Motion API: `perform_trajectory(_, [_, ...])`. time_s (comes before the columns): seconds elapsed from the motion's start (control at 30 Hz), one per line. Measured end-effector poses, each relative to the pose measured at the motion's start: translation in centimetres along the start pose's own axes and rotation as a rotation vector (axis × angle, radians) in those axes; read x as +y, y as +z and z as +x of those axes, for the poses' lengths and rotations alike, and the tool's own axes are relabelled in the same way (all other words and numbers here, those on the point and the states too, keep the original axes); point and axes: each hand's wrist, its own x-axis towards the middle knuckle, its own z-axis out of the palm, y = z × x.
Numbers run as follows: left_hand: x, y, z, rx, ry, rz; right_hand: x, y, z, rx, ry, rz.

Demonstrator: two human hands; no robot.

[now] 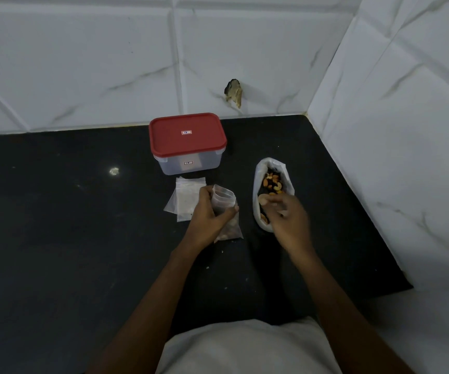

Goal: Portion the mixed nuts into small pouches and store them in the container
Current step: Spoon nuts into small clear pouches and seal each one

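Now, pouch upright, mouth up, in clasping left hand; right hand unclear.

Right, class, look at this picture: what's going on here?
A person is portioning nuts on a dark counter. The left hand grips a small pouch, held upright and partly filled. The right hand, blurred, is at the open bag. Whether it holds any nuts is unclear. Spare pouches lie flat beside the left hand. The container stands behind them with its red lid on.
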Motion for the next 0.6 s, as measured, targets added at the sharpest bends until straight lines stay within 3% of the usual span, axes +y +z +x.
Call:
perform_trajectory(0.07, [-0.3,-0.1,-0.3,-0.001,0.037,0.025,-1.7,1.6,-0.6,-0.205,0.017,0.155])
perform_trajectory(0.17, [-1.2,-0.6,-0.9,-0.052,0.062,0.094,-2.1,3.9,-1.0,-0.371,0.077,0.295])
perform_trajectory(0.27, [-1.8,-1.3,-1.7,-0.088,-0.02,0.128,-1.4,5.3,-0.9,-0.385,0.178,0.388])
perform_trajectory(0.4, [-0.9,-2.0,-3.2,-0.155,-0.246,-0.088,-0.5,6.2,-0.6,-0.367,0.239,0.429])
perform_trajectory(0.6, [-0.8,-2.5,-4.6,0.059,-0.257,-0.293,0.3,6.9,-1.4,-0.379,0.172,0.4])
